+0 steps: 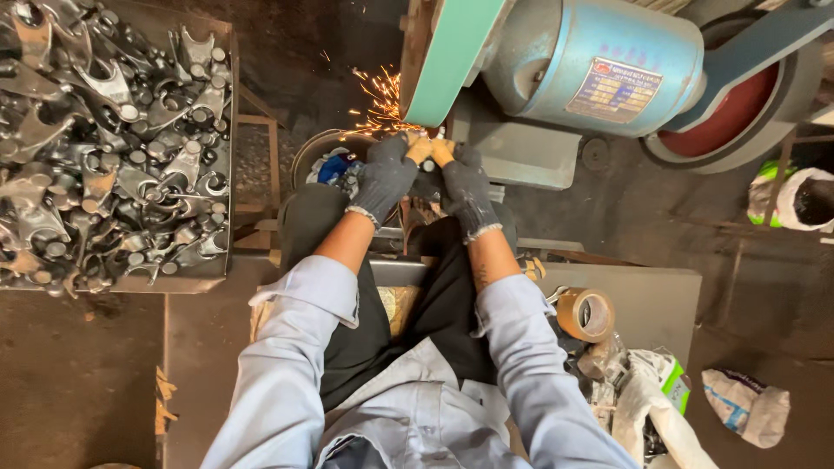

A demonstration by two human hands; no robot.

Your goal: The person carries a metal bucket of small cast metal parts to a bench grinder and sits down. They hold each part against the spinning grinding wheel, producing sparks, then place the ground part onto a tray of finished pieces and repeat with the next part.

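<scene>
The metal part (428, 163) is mostly hidden between both gloved hands, pressed up against the green belt (452, 61) of the grinder (599, 65), with sparks (378, 104) flying left. The left hand (384, 174) and right hand (465, 187) are both pinched tight on it, fingertips close to the belt. If the part catches or slips, I judge the gloves could be dragged into the belt.

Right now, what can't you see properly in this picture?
- Workpiece, head view: almost all hidden behind the gloved left hand and right hand; its shape cannot be told.
- Belt grinder: its top is cut off by the upper edge.
- Bin of forged metal parts: cut off by the left edge.
- Bucket below the sparks: partly hidden by the left hand and knee.
</scene>
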